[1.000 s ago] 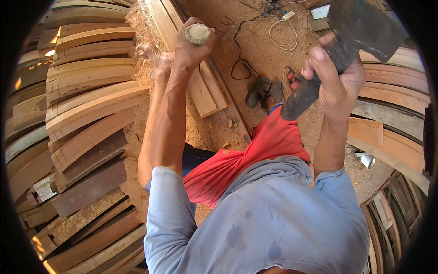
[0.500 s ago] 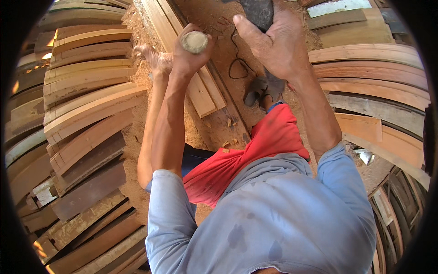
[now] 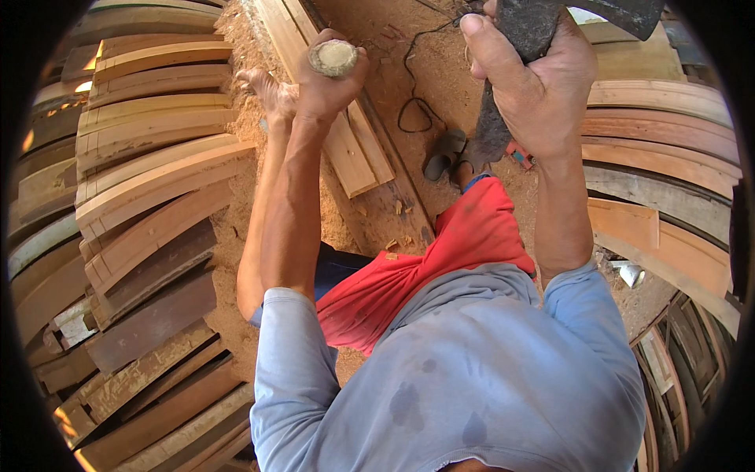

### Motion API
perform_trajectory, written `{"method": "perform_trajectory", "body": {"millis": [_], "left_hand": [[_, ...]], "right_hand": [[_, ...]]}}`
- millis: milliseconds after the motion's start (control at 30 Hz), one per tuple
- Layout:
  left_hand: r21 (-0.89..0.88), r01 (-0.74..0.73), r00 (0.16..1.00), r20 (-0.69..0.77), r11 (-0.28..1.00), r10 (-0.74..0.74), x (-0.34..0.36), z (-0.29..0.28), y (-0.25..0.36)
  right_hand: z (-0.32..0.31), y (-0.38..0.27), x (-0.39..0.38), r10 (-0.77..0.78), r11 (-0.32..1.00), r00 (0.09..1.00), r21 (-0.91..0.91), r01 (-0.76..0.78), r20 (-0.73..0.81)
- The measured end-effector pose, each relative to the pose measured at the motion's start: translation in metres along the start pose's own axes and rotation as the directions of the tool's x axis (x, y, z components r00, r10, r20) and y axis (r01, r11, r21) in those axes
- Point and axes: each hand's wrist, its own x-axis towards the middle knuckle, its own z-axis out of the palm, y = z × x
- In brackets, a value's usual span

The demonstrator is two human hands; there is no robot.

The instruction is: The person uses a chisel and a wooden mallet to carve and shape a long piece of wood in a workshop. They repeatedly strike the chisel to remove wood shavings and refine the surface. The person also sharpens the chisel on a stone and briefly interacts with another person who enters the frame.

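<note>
My left hand (image 3: 324,90) is closed around an upright wooden tool handle (image 3: 334,58) with a pale, frayed round end. The lower part of that tool is hidden beneath the fist, above a light wooden board (image 3: 355,161). To the right, my right hand (image 3: 550,86) grips a dark metal hatchet (image 3: 528,30), its flared blade pointing to the upper right. Its handle cannot be made out clearly. Below the right hand a dark grey piece (image 3: 491,130) shows; I cannot tell whether it belongs to the hatchet.
Stacked planks (image 3: 157,122) line the left, with more planks (image 3: 661,130) on the right. Beside my left forearm rests a bare foot (image 3: 271,94). A dark sandal (image 3: 443,156) and a black cord (image 3: 417,110) lie on the sawdust-covered floor. Wood chips are scattered near the board's end.
My right hand has swung right and slightly down with the hatchet, bringing its blade into view. The left hand has barely shifted and keeps its grip.
</note>
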Motion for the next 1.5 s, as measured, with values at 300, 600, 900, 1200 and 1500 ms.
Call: {"method": "perform_trajectory", "body": {"millis": [300,600,900,1200,1500], "left_hand": [[-0.452,-0.169,0.984,-0.034,0.876,0.172,0.010,0.039,-0.019],[-0.446,-0.202,0.972,0.014,0.872,0.233,0.013,0.046,-0.018],[-0.376,-0.212,0.975,-0.019,0.902,0.221,-0.001,0.030,-0.021],[-0.364,-0.229,0.973,-0.121,0.903,0.198,-0.004,0.010,-0.004],[-0.441,-0.127,0.992,-0.036,0.888,0.124,-0.003,0.029,-0.014]], "right_hand": [[0.010,0.017,-0.020,0.167,0.983,0.956,-0.112,-0.144,0.243],[0.010,0.029,-0.021,0.324,0.921,0.906,-0.309,-0.236,0.273],[0.011,0.022,-0.011,-0.021,0.969,0.993,-0.244,0.050,0.118],[0.014,-0.005,-0.022,0.076,0.997,0.984,-0.013,-0.075,0.163],[-0.008,0.000,-0.016,0.021,0.995,0.999,-0.102,-0.016,0.046]]}}
